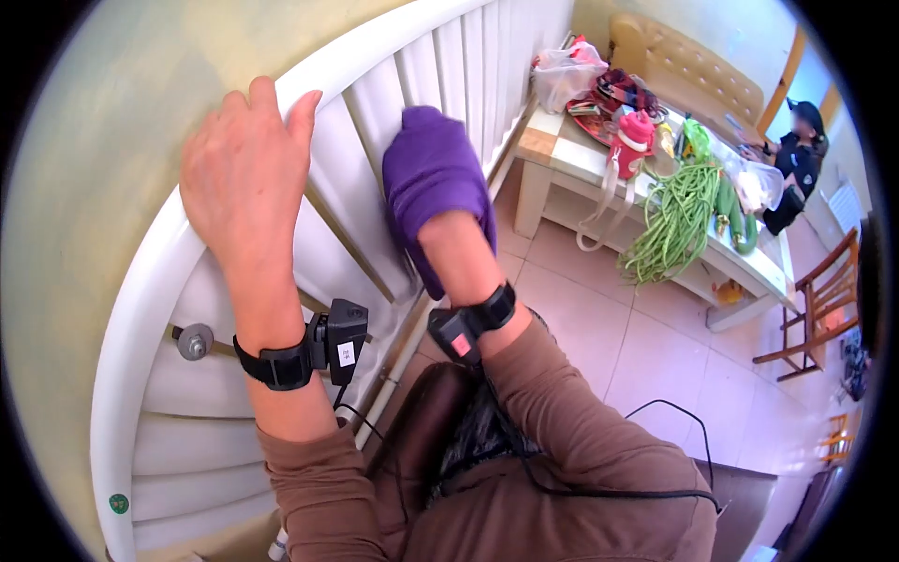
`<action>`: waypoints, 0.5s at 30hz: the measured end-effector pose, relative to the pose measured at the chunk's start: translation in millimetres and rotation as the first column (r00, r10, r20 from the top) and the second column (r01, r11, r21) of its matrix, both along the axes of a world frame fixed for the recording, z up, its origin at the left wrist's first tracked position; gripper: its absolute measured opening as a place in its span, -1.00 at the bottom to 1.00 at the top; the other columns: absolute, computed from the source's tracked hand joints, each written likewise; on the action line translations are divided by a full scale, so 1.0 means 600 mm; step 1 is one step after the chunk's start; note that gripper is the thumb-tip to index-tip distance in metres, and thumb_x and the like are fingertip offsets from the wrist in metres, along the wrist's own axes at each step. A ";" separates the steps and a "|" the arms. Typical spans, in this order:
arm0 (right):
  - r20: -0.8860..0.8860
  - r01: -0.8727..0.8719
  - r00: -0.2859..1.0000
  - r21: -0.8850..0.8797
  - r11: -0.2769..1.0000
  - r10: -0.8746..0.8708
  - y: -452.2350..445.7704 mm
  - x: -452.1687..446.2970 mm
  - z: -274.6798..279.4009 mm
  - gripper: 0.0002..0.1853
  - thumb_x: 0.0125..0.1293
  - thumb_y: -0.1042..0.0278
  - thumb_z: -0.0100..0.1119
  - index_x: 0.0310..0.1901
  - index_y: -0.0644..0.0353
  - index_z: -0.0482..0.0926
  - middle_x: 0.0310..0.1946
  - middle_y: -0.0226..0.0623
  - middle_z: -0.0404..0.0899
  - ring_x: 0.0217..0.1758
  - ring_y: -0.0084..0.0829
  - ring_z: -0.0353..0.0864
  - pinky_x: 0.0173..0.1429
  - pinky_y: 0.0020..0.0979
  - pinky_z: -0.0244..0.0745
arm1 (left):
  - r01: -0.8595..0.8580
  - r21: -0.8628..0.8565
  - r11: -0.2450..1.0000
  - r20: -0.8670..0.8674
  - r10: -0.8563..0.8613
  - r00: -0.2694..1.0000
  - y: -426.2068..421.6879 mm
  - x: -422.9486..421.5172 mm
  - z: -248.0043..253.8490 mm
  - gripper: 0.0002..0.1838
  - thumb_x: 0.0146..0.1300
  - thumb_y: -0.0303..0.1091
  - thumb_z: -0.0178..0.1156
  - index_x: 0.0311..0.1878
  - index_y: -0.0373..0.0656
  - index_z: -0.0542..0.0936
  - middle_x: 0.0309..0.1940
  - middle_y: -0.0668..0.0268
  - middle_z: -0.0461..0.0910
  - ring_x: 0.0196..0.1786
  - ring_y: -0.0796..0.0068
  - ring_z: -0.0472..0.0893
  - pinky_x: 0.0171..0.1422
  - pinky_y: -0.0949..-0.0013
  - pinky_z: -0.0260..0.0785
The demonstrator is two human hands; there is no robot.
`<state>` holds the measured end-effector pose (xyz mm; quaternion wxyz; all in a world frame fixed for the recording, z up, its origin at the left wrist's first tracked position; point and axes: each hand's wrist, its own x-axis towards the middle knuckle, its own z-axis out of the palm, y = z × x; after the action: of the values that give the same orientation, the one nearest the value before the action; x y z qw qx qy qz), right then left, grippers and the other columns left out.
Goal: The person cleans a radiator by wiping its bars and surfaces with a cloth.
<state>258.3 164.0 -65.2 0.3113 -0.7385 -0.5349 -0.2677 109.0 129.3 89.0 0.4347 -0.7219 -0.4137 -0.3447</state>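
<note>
Along the pale wall, your left hand [245, 178] lies palm down over the rounded top rail of a white ribbed metal radiator [154, 281]. Its fingers bend toward the far edge of the rail and its thumb stands away from them on the near side; the fingertips are partly hidden, so you cannot tell how firmly it grips. Your right hand [446, 232] is tucked inside a folded purple fabric cloth [433, 173], which covers it almost to the wrist. The fingers are out of sight, so whether they are spread or closed on the fabric cannot be told.

The cloth is over the radiator's flat slats, inward of the rail and to the right of your left hand, with bare slats between the two. Take your bearing from its long axis: it runs roughly along the slats, much in line with your right forearm, and one loose end hangs down toward your body. Your right hand is the nearer one, being within the cloth; your left is well apart from it, thumb side facing it.

Off to your right, a bundle of long green beans [676, 225] hangs over the edge of a low white table [569, 150], and a person in dark clothing [796, 173] stands beyond it.
</note>
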 end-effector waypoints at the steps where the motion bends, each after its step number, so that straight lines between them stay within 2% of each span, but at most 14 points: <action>1: -0.384 -0.102 0.914 0.085 0.991 0.127 -0.004 -0.014 -0.005 -0.83 0.23 0.36 -0.04 -0.24 0.13 0.56 -0.26 -0.25 0.54 -0.15 -0.36 0.52 -0.12 -0.40 0.41 | 0.007 -0.007 1.000 0.013 -0.007 1.000 -0.001 0.001 0.001 -0.62 0.17 0.05 0.13 -0.42 -0.11 0.50 -0.56 0.30 0.48 -0.43 0.31 0.53 -0.28 0.29 0.37; 2: -0.711 -0.126 0.616 0.335 0.934 0.339 -0.010 -0.028 -0.007 -0.82 0.28 0.32 -0.07 -0.20 0.12 0.52 -0.27 -0.26 0.52 -0.17 -0.38 0.50 -0.12 -0.43 0.39 | 0.015 0.003 1.000 0.009 -0.015 1.000 -0.003 0.002 0.002 -0.62 0.17 0.05 0.13 -0.42 -0.11 0.50 -0.56 0.30 0.48 -0.43 0.31 0.53 -0.28 0.29 0.37; 3: -0.807 0.030 0.308 0.538 0.843 0.504 -0.016 -0.044 -0.008 -0.82 0.33 0.29 -0.11 -0.16 0.10 0.48 -0.28 -0.28 0.49 -0.19 -0.40 0.48 -0.13 -0.47 0.37 | -0.005 0.001 1.000 0.011 0.005 1.000 -0.005 0.002 0.001 -0.62 0.17 0.06 0.13 -0.42 -0.11 0.49 -0.56 0.30 0.48 -0.43 0.31 0.52 -0.28 0.29 0.37; 5: -0.861 0.062 0.153 0.497 0.865 0.484 -0.020 -0.051 -0.052 -0.74 0.38 0.16 -0.23 -0.13 0.09 0.43 -0.36 -0.37 0.36 -0.30 -0.46 0.34 -0.13 -0.52 0.30 | -0.020 0.003 1.000 0.012 0.020 1.000 -0.007 0.005 0.001 -0.62 0.17 0.06 0.14 -0.42 -0.11 0.49 -0.55 0.30 0.47 -0.44 0.30 0.52 -0.29 0.28 0.37; 8: -0.873 0.039 0.283 0.425 0.904 0.398 -0.010 -0.042 -0.121 -0.64 0.40 0.05 -0.38 -0.13 0.08 0.40 -0.39 -0.38 0.30 -0.32 -0.44 0.27 -0.06 -0.46 0.25 | -0.043 -0.021 0.999 0.019 0.043 0.999 -0.007 0.007 0.001 -0.62 0.18 0.07 0.13 -0.42 -0.10 0.48 -0.55 0.31 0.47 -0.44 0.31 0.52 -0.30 0.29 0.37; 11: -0.983 0.056 0.034 0.182 0.982 0.180 -0.018 -0.054 -0.178 -0.58 0.36 0.01 -0.38 -0.12 0.14 0.41 -0.27 -0.29 0.40 -0.20 -0.44 0.35 0.01 -0.43 0.23 | -0.047 0.007 0.999 0.003 0.047 0.999 -0.005 0.006 0.001 -0.62 0.19 0.07 0.12 -0.42 -0.09 0.47 -0.56 0.32 0.45 -0.45 0.33 0.51 -0.31 0.30 0.37; 15: -0.994 0.030 -0.031 -0.108 0.994 -0.107 0.025 -0.033 -0.332 -0.57 0.35 0.00 -0.34 -0.14 0.16 0.45 -0.19 -0.27 0.47 -0.13 -0.46 0.39 0.02 -0.42 0.27 | -0.065 0.029 0.997 -0.034 0.066 0.997 -0.003 0.004 0.000 -0.61 0.21 0.08 0.10 -0.42 -0.08 0.46 -0.56 0.33 0.43 -0.47 0.34 0.50 -0.34 0.31 0.36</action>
<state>238.5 179.0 -264.7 0.5664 -0.7402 -0.1198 0.3419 111.5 127.3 88.9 0.4631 -0.7077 -0.4246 -0.3232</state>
